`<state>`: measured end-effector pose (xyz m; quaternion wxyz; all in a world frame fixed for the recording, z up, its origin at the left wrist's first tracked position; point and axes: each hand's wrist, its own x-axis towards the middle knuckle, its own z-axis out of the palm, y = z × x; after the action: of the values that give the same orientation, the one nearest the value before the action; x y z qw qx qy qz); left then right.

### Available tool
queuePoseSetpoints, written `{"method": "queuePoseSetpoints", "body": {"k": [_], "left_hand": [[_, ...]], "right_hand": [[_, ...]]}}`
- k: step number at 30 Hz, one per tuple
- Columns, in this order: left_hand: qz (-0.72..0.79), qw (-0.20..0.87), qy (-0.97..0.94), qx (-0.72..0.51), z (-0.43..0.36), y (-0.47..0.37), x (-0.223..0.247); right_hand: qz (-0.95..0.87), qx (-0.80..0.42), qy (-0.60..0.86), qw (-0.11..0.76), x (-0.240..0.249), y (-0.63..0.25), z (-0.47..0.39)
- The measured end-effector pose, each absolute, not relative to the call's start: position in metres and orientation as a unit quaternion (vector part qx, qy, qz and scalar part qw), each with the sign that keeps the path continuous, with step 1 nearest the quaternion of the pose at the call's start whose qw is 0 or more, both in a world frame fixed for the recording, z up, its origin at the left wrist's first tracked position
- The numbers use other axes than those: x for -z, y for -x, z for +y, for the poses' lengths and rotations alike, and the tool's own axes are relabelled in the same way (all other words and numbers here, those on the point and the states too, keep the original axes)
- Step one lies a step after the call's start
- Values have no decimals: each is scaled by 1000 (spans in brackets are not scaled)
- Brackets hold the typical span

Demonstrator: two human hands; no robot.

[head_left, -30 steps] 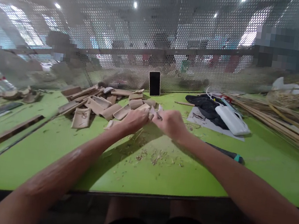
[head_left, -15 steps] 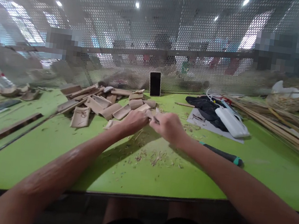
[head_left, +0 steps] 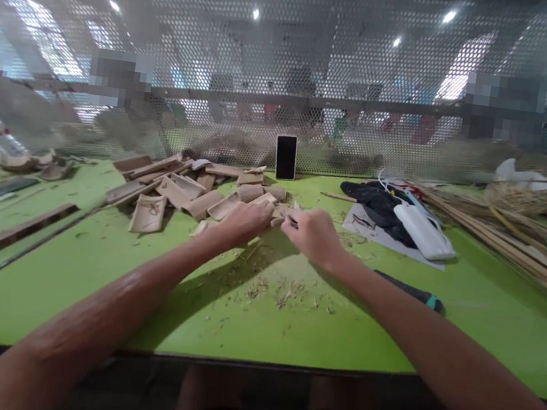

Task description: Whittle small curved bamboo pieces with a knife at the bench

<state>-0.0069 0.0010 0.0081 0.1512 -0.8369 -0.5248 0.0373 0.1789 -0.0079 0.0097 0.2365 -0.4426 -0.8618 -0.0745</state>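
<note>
My left hand [head_left: 250, 222] is closed around a small bamboo piece [head_left: 277, 219], mostly hidden by the fingers. Close beside it on the right, my right hand [head_left: 314, 235] is closed on a thin grey tool [head_left: 292, 220] that looks like a small carving knife. The two hands nearly meet above the green table, and the knife lies against or very near the bamboo piece; the exact contact is too small to tell. Below them, bamboo shavings [head_left: 286, 294] are scattered. Cut bamboo pieces [head_left: 201, 205] lie heaped just left of my left hand.
A phone [head_left: 286, 157] stands upright against the perforated metal screen [head_left: 244, 120]. To the right are a dark cloth [head_left: 377, 205], a white power bank-like device [head_left: 424, 231], a black-and-green tool handle [head_left: 408, 289] and long bamboo strips [head_left: 510, 243]. A wooden bar [head_left: 12, 238] lies left.
My right hand has shifted slightly right, away from my left hand, so a little more of the bamboo piece shows between them. The view has tilted up slightly.
</note>
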Motion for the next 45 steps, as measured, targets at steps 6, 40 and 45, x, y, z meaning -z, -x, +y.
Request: {"method": "queuePoseSetpoints", "body": {"k": [6, 40, 45], "left_hand": [[-535, 155, 831, 0, 6, 9, -3], [-520, 143, 842, -10, 3, 6, -8], [-485, 174, 856, 44, 4, 6, -3]], "right_hand": [[-840, 101, 467, 258, -6, -178, -7], [-853, 104, 437, 266, -7, -174, -12], [-823, 104, 498, 253, -3, -179, 0]]}}
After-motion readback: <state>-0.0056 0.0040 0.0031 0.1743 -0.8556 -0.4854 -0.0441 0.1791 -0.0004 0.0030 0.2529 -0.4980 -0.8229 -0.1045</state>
